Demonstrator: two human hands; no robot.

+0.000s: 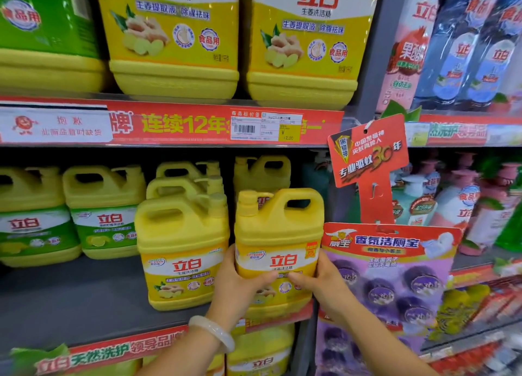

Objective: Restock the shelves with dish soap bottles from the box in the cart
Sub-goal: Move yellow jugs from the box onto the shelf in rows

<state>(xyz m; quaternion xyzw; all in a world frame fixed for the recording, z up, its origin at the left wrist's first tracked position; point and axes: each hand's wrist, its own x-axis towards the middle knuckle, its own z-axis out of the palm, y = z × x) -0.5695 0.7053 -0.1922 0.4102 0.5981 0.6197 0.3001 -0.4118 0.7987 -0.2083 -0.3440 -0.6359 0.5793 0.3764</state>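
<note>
Head view: both hands, left (240, 285) and right (322, 282), are gripping a yellow plastic handled dish soap jug (278, 245) at the grey shelf's (70, 299) right front edge; bare shelf is lying leftward.

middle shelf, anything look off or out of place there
One oddity: the held yellow bottle faces cap-left, while its neighbour bottle and the green-label bottles face cap-right. Nothing is spilled or visibly damaged.

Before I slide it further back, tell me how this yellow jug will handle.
The yellow jug, held by both the left hand and right hand, looks full, so probably heavy. Its moulded body seems stiff. The glossy label may be slippery; its broad, flat base should resist tipping.
</note>
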